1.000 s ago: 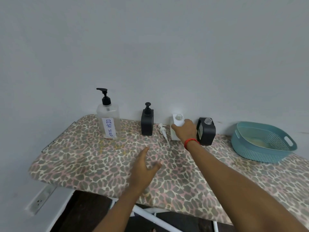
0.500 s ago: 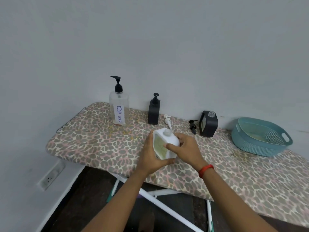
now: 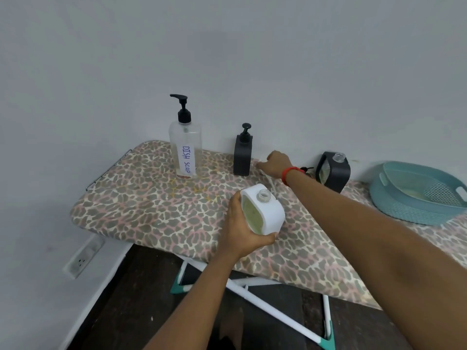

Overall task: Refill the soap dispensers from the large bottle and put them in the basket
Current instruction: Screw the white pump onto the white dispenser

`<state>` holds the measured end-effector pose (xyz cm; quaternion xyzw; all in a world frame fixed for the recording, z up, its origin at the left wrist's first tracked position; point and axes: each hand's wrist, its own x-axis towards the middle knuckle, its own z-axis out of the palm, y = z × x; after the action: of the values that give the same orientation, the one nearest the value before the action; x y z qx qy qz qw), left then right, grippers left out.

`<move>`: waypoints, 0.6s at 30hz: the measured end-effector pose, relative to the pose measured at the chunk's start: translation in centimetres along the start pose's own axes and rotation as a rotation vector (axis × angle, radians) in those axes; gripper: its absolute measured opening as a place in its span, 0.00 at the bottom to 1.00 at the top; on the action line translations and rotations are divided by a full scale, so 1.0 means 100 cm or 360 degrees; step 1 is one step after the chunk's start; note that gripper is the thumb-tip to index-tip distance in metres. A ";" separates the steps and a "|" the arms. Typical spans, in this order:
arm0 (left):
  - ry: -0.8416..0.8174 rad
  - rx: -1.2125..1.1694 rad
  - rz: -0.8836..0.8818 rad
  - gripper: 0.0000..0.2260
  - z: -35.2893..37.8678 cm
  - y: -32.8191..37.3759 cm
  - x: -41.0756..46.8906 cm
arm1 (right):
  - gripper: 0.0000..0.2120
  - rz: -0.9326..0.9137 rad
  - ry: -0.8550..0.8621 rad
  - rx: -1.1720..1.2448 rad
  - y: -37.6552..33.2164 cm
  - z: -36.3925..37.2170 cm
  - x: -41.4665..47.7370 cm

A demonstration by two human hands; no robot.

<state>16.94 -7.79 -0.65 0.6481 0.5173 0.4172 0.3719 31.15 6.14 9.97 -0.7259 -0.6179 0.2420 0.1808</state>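
- The left hand (image 3: 240,231) grips an uncapped white rounded plastic dispenser (image 3: 262,212), tilted above the leopard-print ironing board (image 3: 141,208).
- The right hand (image 3: 276,164) closes on a white pump head (image 3: 260,164) beside the upright black capped dispenser (image 3: 242,157).
- A teal plastic basket (image 3: 409,205) sits far right.

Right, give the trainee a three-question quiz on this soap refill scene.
1. True or false: the white dispenser has its pump screwed on.
2. Which hand holds the white dispenser: A) left hand B) right hand C) neither?
3. Fill in: the label on the large clear bottle reads ____.

Key: 1 false, its neck is open. 2 A. 3 DISH SOAP.
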 end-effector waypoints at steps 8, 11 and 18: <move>0.0001 -0.0079 0.0011 0.57 0.000 0.002 0.001 | 0.15 0.0093 0.0104 -0.0181 0.014 0.021 0.029; 0.0033 -0.0120 -0.0019 0.57 -0.003 0.008 -0.002 | 0.20 0.0075 0.0179 0.0004 0.017 0.000 0.008; 0.0051 -0.0040 -0.0073 0.57 -0.014 0.037 -0.024 | 0.10 -0.0507 0.0605 0.0837 -0.006 -0.100 -0.112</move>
<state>16.74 -10.74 2.90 0.6246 0.5327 0.4253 0.3810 35.07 -4.39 19.88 -0.5813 -0.5951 0.2224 0.5084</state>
